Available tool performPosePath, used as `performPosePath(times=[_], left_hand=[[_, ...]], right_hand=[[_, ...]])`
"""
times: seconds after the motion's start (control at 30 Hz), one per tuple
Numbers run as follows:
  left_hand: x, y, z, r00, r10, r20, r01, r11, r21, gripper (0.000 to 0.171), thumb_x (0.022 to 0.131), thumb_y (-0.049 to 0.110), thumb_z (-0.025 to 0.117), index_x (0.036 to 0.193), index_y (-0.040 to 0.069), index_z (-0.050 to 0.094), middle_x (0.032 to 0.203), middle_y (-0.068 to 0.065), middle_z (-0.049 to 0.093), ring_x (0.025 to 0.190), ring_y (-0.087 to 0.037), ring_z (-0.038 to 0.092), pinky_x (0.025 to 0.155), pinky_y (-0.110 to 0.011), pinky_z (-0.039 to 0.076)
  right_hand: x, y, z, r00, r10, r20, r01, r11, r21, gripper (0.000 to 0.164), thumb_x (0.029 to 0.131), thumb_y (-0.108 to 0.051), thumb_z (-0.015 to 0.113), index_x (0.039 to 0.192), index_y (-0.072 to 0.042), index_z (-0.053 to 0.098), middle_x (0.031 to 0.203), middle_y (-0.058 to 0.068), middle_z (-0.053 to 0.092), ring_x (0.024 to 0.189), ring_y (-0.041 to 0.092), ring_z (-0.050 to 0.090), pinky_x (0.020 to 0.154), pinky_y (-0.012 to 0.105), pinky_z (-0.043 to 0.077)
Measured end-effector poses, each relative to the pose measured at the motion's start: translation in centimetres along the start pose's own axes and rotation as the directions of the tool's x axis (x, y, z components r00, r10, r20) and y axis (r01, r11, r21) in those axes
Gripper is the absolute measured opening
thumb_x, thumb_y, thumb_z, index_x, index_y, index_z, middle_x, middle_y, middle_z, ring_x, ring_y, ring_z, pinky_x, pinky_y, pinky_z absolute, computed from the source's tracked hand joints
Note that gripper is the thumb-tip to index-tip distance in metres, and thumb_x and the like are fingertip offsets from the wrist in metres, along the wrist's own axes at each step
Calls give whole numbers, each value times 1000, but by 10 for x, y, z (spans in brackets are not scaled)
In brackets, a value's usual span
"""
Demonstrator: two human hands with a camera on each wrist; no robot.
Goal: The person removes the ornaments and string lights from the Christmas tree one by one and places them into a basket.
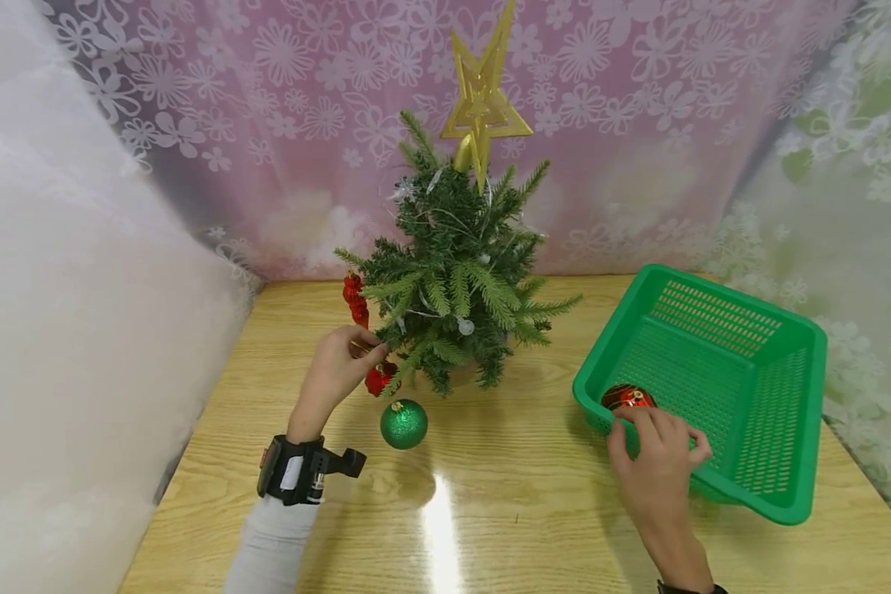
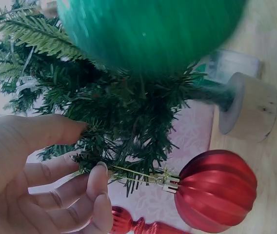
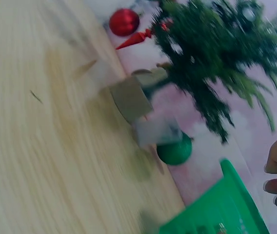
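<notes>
My left hand (image 1: 341,371) pinches a dark green branch tip at the lower left of the small Christmas tree (image 1: 453,256). From beside its fingertips a gold string runs to a ribbed red ball (image 2: 216,190). Just above that hand hangs a red twisted ornament (image 1: 355,299). A glittery green ball (image 1: 404,424) hangs in front, below the branches. My right hand (image 1: 661,462) is over the near left rim of the green basket (image 1: 713,346), fingers loosely bent. Right at its fingertips in the basket lies a red ball with gold stripes (image 1: 627,398).
A gold star (image 1: 483,99) tops the tree. Its round wooden base (image 2: 250,107) stands on the wooden table (image 1: 520,495). Behind the base in the right wrist view is a green ball (image 3: 175,148). Pink flowered curtain (image 1: 304,124) closes off the back.
</notes>
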State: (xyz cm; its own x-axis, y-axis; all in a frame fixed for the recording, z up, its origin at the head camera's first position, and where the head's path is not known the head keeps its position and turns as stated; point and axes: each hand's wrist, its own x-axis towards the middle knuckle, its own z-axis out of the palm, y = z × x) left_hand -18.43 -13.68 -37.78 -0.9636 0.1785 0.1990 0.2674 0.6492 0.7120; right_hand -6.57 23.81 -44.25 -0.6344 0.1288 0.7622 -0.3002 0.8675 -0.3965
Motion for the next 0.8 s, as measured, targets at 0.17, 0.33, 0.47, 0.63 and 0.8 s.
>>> performPosePath(times=[0.17,0.33,0.47,0.63,0.8], left_hand=[[-9,8,12,1000,15,6,-15,1000,-17,17,88,18,72,92,2,67,82,-9,65,71,-21,61,63,-34,50],[-17,14,24,1000,5,-5,-5,999,-37,15,87,18,74,86,4,67,76,-5,64,68,-18,61,62,-32,50],[-21,17,30,1000,15,-23,-16,999,-38,14,86,17,74,84,5,67,75,-4,63,66,-17,60,63,-32,50],[-24,19,37,999,25,-23,-26,999,-39,15,86,18,75,83,5,68,75,-3,62,65,-15,58,62,-31,50],[-26,19,43,998,45,-37,-47,998,-50,14,86,18,74,80,6,68,70,-1,62,61,-13,57,58,-28,48]], right_hand=[[-3,-18,14,999,-37,29,35,998,51,7,81,6,64,85,1,67,80,16,65,82,37,53,84,67,19],[-3,-38,24,997,-55,60,46,987,153,20,74,14,70,85,-2,68,80,11,65,78,30,57,83,58,30],[2,-53,26,979,-72,192,22,967,252,23,76,12,72,92,-5,69,83,4,64,72,16,59,71,31,46],[16,-75,28,926,-82,370,-81,911,405,20,83,2,73,100,-7,70,90,-4,65,74,6,58,61,24,50],[31,-97,33,893,-136,430,-115,853,509,21,84,-5,74,105,-6,71,93,-3,64,75,6,56,64,26,51]])
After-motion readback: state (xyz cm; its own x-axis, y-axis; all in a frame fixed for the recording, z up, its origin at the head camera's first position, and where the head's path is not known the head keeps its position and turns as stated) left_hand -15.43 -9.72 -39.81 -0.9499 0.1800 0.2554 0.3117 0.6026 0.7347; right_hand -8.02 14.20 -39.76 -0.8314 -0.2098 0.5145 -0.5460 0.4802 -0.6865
